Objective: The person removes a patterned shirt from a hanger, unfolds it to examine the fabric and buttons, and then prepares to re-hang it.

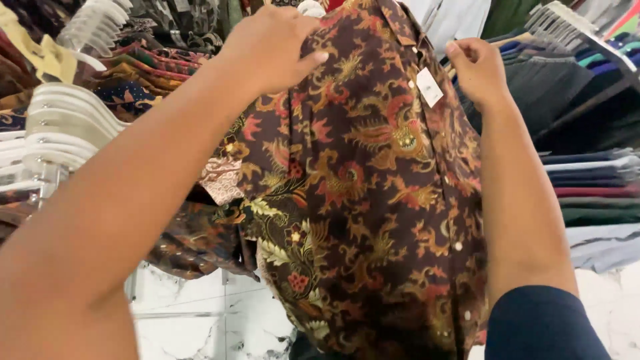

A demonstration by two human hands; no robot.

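Head view. One brown short-sleeved shirt (373, 200), printed with orange, red and gold flowers and birds, hangs in the middle of the frame and serves as the landmark. Two hands hold it up near its collar: the left hand (270, 50) pinches the cloth at the shirt's upper left shoulder with fingers closed on the fabric, and the right hand (477, 70) grips the upper right edge beside the button line, fingers curled onto the cloth. One white tag (429, 87) hangs on the shirt front, just beside the right hand. Left of the shirt, a row of white hangers (63, 133) carries more patterned shirts (143, 77); their number cannot be told. Right of the shirt, one stack of folded plain clothes (597, 193) lies on a shelf. Below the shirt lies a white marbled floor (200, 320).
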